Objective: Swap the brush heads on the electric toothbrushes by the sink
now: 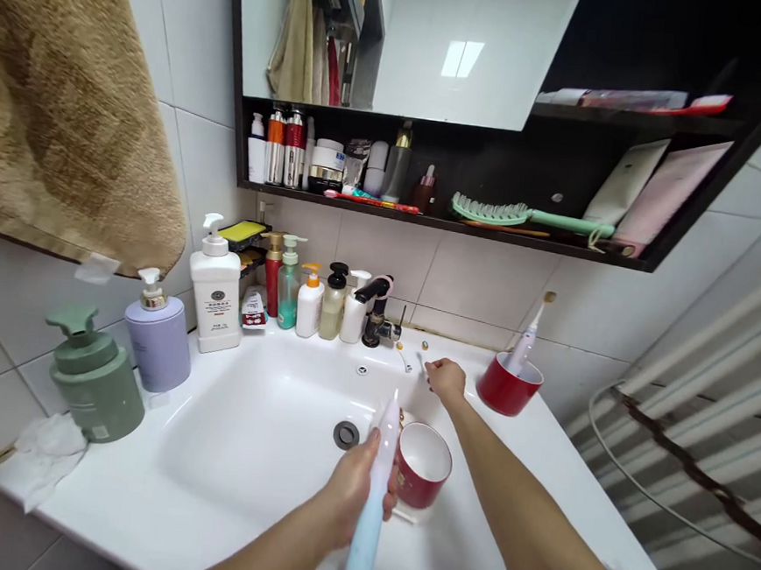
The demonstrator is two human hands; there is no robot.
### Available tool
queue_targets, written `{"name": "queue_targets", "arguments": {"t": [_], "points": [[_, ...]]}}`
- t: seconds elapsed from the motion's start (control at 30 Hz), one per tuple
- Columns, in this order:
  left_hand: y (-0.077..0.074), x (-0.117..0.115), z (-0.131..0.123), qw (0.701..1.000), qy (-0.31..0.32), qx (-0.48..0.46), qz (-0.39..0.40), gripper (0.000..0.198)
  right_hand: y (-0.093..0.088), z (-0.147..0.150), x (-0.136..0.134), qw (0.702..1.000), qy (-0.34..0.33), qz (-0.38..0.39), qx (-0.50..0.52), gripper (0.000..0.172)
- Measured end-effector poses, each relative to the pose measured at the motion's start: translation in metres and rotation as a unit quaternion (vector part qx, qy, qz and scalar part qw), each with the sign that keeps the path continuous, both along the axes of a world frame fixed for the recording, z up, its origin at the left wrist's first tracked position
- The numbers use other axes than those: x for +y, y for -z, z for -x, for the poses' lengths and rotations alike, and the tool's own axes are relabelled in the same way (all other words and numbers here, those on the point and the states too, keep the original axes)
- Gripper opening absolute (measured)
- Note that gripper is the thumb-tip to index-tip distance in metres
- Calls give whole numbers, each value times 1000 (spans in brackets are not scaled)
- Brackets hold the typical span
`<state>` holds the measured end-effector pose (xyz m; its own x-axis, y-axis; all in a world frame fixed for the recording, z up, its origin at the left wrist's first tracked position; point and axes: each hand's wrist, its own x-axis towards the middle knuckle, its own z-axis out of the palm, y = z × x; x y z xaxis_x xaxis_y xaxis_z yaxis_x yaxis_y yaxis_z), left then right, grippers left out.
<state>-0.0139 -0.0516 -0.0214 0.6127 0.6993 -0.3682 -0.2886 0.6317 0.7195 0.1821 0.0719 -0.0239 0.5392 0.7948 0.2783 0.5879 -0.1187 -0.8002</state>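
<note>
1. Over the glossy white basin (242, 450), left hand (352, 487) wraps a smooth, tapering toothbrush handle (369, 534), its colour grading from pale pink to light blue. Grip: fingers and thumb closed around the shaft; a thin bare tip points up.
2. At the back ledge, right of the faucet, right hand (447, 379) has its fingertips drawn close together at the stem end of a slim brush head (421, 358). Cannot tell whether they pinch it or only touch.
3. Second brush head (404, 359) lies on the ledge just left of the first, nearer the black, curved faucet (376, 313).
4. Beside the left hand: round red cup (420, 492), white inside, some gold-toned pattern on its wall. Dark round drain (346, 435) lies left of it.
5. Far right of the ledge: second red cup (510, 394), a pale toothbrush (524, 347) leaning upright in it.
6. Left side: deep-pile brown towel (71, 103), hanging; matte green pump bottle (99, 395); lilac pump bottle (159, 347); crumpled white tissue (48, 448).
7. Labels: tall white bottle (216, 303) bears a dark round emblem above fine print; red-and-white tube (254, 308) carries lettering. Both too small to read.
</note>
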Motion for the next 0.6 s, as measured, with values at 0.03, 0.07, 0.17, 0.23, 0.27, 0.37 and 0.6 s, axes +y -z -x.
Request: {"name": "queue_targets", "arguments": {"t": [0.03,0.07,0.17,0.23,0.27,0.37,0.6], "points": [[2,-1,-2,1000,-1,11,3,44,2,-2,7,999,24,39,-20,16],[3,-2,-4,1000,0,20,3,44,4,-4,13,996,44,75,-31,15],[5,-5,-7,999,7,31,0,47,4,-4,25,984,73,152,-65,10],[4,-6,-7,1000,7,29,1,48,1,1,29,978,74,172,-89,8],[3,-7,-6,1000,6,26,3,49,0,5,30,977,69,174,-100,11],[1,-6,-6,1000,5,21,8,48,-1,21,33,977,41,174,-117,15],[6,-2,-3,1000,3,17,-19,46,-15,48,2,983,-16,178,-34,8]]}}
